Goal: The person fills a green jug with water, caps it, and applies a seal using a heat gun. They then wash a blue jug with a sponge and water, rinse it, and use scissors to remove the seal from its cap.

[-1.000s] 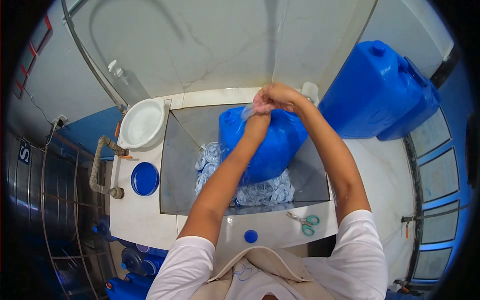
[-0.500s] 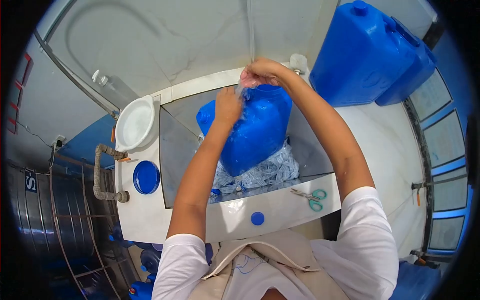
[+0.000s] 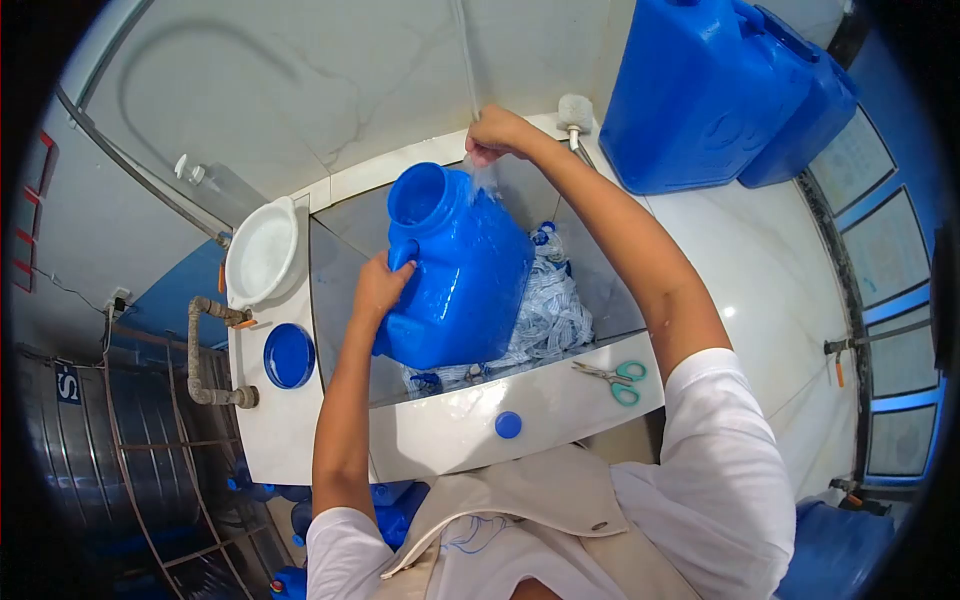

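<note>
A blue plastic water jug (image 3: 470, 290) is held tilted over the sink (image 3: 345, 240), its wide open mouth toward the upper left. My left hand (image 3: 380, 288) is closed round the jug's handle. Above the jug, my right hand (image 3: 495, 135) is closed on the end of a thin pale hose (image 3: 466, 60) that comes down along the wall. Water runs from the hose onto the jug's shoulder beside the mouth. Under the jug lies a heap of clear plastic wrappers (image 3: 555, 300) with some blue bits, partly hidden by it.
On the front ledge lie a small blue cap (image 3: 508, 425) and green-handled scissors (image 3: 627, 371). A large blue lid (image 3: 289, 356) and a white basin (image 3: 262, 252) are on the left. Large blue containers (image 3: 710, 100) stand at the right, near a white brush (image 3: 575, 112).
The jug has turned and shifted left, its mouth now facing the upper left. My left hand has moved down onto its handle. My right hand has moved slightly left with the hose.
</note>
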{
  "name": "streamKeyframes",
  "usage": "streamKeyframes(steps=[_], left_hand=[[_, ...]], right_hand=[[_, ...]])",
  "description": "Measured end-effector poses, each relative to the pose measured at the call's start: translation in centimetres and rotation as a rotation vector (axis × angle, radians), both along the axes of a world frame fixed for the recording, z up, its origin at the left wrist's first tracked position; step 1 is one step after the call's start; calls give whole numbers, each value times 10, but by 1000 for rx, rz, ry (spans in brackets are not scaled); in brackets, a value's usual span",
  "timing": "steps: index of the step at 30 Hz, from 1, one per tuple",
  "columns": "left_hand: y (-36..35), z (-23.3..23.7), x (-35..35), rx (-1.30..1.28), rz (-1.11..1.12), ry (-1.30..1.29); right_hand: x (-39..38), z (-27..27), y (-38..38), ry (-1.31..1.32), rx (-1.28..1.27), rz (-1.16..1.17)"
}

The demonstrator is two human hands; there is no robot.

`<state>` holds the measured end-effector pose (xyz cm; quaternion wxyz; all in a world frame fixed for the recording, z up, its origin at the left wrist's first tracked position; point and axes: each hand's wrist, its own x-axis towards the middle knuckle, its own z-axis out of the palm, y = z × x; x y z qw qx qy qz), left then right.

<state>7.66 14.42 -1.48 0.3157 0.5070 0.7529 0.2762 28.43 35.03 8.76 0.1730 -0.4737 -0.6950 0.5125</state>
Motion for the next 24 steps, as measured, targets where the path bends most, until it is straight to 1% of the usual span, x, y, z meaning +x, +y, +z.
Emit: streamKeyframes(steps=[2,3,4,5,6,7,8,9,11,12,13,15,17,18,19,20,22,23,24], left_hand=[[-10,-9,-6,153,-79,118],[-10,-3,-3,155,-82,122],[-8,4,1,154,-117,256],[-5,9,7,152,-153,389],[3,9,11,155,-158,392],[16,7,16,332,-233,312],[30,6,20,507,-306,228],[45,9,25,511,-308,226],[81,18,33,295,-337,-60],[100,15,35,299,-342,-64],[119,7,37,290,-395,-83],[131,5,44,279,-462,-105],[129,8,50,174,-466,279],[122,14,52,173,-477,275],[109,18,52,150,-473,411],[95,21,50,124,-468,550],[79,14,31,58,-438,572],[67,10,21,54,-393,543],[51,6,15,53,-344,512]], right_hand=[[0,6,-2,-31,-7,-6],[1,13,-3,29,-34,-18],[1,18,-5,89,-58,-31],[0,23,-8,93,-57,-35],[-2,25,-8,207,-141,-40],[-4,29,-7,319,-222,-44],[-4,32,-7,319,-218,-48],[-5,36,-8,322,-218,-61],[-8,40,-5,326,-214,-80],[-10,38,-2,364,-255,-97],[-11,39,1,401,-296,-115],[-12,45,-5,429,-246,-165],[-5,43,-15,453,-208,-217],[-1,37,-16,512,-163,-184],[4,34,-20,570,-119,-151],[13,27,-26,571,-123,-162],[47,12,-51,0,204,109],[65,-10,-64,44,204,212],[85,-22,-83,23,157,353]])
